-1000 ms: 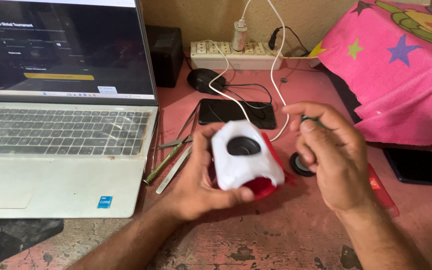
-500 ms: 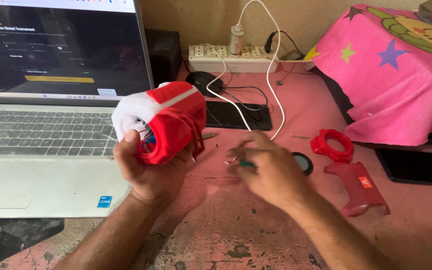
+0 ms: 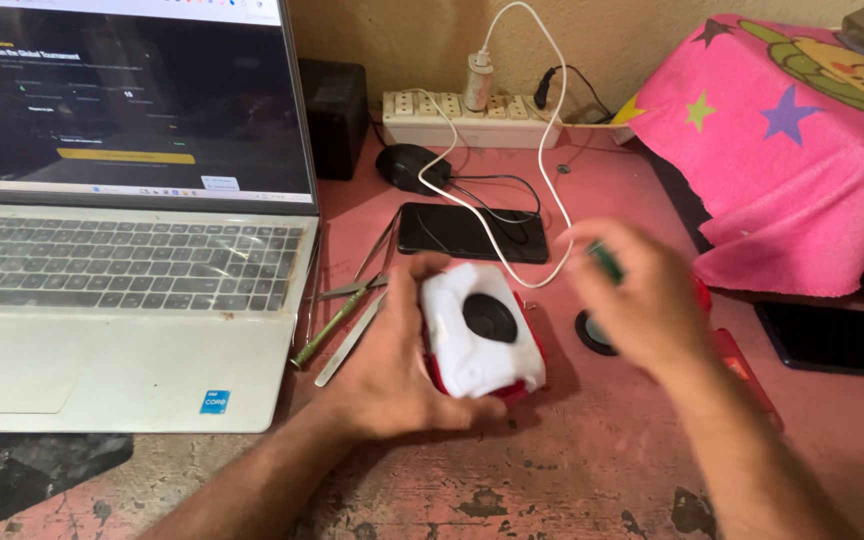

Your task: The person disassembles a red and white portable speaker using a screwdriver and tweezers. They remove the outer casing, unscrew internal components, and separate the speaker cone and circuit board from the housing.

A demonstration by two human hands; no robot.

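My left hand (image 3: pixel 387 355) grips a red device with a white face and a round black opening (image 3: pixel 482 333), holding it low over the pink table (image 3: pixel 592 470). My right hand (image 3: pixel 642 300) is blurred just right of the device, pinching a small green-tipped tool (image 3: pixel 607 262) between its fingers. A black round part (image 3: pixel 588 335) lies on the table under the right hand. A red plastic piece (image 3: pixel 742 375) lies partly hidden behind my right wrist.
An open laptop (image 3: pixel 122 300) fills the left side. Tweezers and a green-handled tool (image 3: pixel 342 310) lie beside it. A black phone (image 3: pixel 472 232) on a white cable, a mouse (image 3: pixel 410 165), a power strip (image 3: pixel 472 108), a pink cloth (image 3: pixel 792 150) and another dark phone (image 3: pixel 837 338) surround the hands.
My left hand has brought the device down from beside the laptop and turned its white face up. My right hand has risen from the table with the small tool.
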